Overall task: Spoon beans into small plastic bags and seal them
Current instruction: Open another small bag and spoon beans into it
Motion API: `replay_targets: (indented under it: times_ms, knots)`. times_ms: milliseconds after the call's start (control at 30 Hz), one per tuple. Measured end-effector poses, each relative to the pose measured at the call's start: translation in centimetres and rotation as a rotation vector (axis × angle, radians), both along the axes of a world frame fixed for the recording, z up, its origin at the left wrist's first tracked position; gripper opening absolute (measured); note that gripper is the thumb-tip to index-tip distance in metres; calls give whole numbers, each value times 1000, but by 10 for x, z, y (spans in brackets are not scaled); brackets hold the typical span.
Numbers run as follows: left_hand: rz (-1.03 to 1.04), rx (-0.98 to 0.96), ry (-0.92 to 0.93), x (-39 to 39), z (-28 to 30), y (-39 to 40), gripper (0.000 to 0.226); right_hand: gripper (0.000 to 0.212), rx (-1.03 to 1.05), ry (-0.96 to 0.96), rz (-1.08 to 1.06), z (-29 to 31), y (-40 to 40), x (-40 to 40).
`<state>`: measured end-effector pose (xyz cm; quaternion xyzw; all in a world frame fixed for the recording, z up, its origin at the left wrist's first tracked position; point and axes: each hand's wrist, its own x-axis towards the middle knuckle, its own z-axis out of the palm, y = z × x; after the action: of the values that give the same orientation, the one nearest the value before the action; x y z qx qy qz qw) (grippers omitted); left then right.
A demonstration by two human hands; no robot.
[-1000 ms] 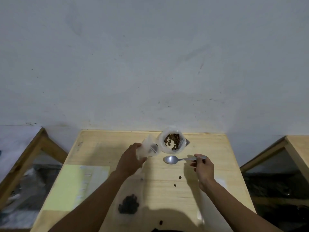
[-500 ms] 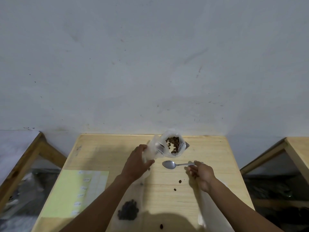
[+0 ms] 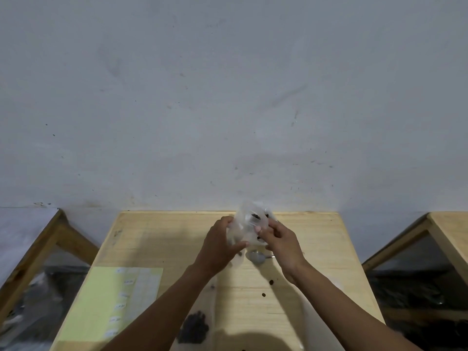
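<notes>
Bag (image 3: 245, 228) pinched by both hands above table (image 3: 316, 239).

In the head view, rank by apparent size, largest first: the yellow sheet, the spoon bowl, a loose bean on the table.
1. yellow sheet, nearer the camera
2. spoon bowl
3. loose bean

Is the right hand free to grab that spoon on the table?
Probably not at once: the right hand pinches the small bag with the left hand. The spoon lies just below it, unobstructed.
</notes>
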<state>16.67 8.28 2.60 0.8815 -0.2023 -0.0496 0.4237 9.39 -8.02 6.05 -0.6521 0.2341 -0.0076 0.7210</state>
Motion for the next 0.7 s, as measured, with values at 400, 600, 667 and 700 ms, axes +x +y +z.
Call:
replay_targets:
  times_ms: [400,600,667,700]
  knots:
    - [88,-17,-73,7,0,9,13,17,-166,-110,-19,16,-16,14]
    - [103,-39,-49,11,8,8,16,21,-313,-120,98,21,-27,20]
    - [116,-104,61,10,19,5,13,20,-355,-144,95,22,-29,22]
    - [110,-151,135,9,25,4,9,20,-383,-158,93,23,-30,23]
